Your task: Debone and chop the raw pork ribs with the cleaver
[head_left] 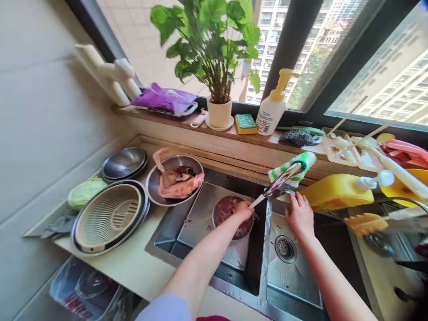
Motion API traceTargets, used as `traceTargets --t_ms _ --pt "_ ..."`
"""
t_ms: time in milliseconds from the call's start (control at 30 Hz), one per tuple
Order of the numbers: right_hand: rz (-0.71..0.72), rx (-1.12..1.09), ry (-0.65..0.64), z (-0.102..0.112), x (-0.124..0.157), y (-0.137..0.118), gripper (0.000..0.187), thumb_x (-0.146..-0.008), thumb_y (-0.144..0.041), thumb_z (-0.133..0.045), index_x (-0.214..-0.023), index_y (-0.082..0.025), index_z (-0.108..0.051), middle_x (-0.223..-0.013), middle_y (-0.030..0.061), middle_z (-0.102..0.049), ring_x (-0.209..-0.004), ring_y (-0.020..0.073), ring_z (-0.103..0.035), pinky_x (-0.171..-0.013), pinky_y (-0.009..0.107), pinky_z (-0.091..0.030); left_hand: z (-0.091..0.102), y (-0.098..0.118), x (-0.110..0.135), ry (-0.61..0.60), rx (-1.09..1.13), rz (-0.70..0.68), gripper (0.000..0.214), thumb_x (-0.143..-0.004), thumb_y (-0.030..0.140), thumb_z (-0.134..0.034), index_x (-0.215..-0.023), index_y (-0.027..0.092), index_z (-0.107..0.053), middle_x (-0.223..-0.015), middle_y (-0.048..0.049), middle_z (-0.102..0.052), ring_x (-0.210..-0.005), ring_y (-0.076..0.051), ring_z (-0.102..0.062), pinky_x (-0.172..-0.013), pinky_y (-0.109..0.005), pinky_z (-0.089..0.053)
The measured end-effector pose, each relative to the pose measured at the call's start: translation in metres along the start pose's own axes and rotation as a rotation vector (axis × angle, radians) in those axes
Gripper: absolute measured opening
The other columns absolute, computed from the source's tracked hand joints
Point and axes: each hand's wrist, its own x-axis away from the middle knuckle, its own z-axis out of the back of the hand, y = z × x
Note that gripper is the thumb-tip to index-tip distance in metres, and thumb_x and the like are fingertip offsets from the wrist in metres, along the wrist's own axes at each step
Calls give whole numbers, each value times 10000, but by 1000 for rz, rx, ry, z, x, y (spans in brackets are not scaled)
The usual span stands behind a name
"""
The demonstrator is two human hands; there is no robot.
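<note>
My left hand [244, 210] is over a metal bowl [214, 218] of dark red meat pieces [227, 209] in wet liquid, inside the larger sink basin. Its fingers are closed around the pale end of the faucet spout [258, 201], partly hiding it. A green-and-white cloth [302, 167] wraps the upper faucet [284, 178]. My right hand [300, 216] reaches above the smaller basin, its fingers stretched out at the faucet lever [289, 191]. Left of the sink, a steel bowl [152, 189] holds a large piece of raw poultry [177, 185] with skin on.
A colander [109, 218], stacked steel bowls [123, 162] and a cabbage [87, 191] occupy the left counter. Along the sill stand a potted plant [220, 113], sponge [245, 123], pump bottle [270, 113] and steel wool [299, 138]. A yellow detergent bottle [337, 191] lies beyond my right hand.
</note>
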Motion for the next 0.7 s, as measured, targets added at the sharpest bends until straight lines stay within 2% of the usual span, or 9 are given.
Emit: traceTargets --t_ms 133,267,300,400,500,600,700 --pt "-28 44 15 -6 2 -4 458 -836 -270 -391 -1265 -113 -415 -1323 152 -427 -1221 337 -330 -930 492 -339 20 -1 11 65 41 -75 126 -724 161 -558 -794 128 -658 -822 -73 -668 -772 -170 -593 -717 -258 -445" --pt "-59 34 9 -9 7 -10 525 -810 -240 -417 -1311 -97 -353 -1378 164 -357 -1246 335 -298 -960 488 -311 59 -25 43 94 107 -137 143 -762 183 -536 -860 149 -634 -950 -73 -649 -870 -149 -583 -791 -241 -437" --pt "-66 26 -1 -9 8 -10 543 -801 -235 -427 -1319 -99 -341 -1390 161 -340 -1252 331 -292 -967 481 -307 72 -35 55 97 141 -121 160 -773 198 -530 -899 149 -617 -952 -79 -645 -837 -144 -592 -756 -242 -453" --pt "-88 10 -30 -11 9 -10 571 -783 -223 -445 -1331 -117 -325 -1409 147 -315 -1261 328 -279 -978 478 -295 122 -73 88 117 543 98 242 -745 251 -611 -966 164 -568 -888 -76 -645 -720 -136 -618 -650 -241 -481" --pt "-105 -4 -26 -14 7 -11 576 -777 -202 -443 -1335 -131 -319 -1417 140 -307 -1265 322 -274 -977 478 -293 178 -103 112 270 836 202 227 -736 234 -633 -928 170 -531 -823 -77 -644 -700 -156 -642 -636 -270 -505" --pt "-129 -25 0 -17 9 -14 582 -772 -185 -446 -1337 -132 -316 -1428 139 -287 -1267 317 -271 -980 467 -292 223 -111 117 375 952 210 34 -778 160 -529 -792 131 -518 -766 -96 -638 -706 -190 -655 -613 -304 -529" --pt "-169 -57 18 -21 14 -16 572 -772 -170 -440 -1332 -138 -327 -1428 129 -292 -1273 312 -260 -993 470 -272 248 -104 113 375 1032 182 145 -731 56 -431 -809 107 -541 -770 -114 -641 -750 -229 -657 -621 -365 -546"
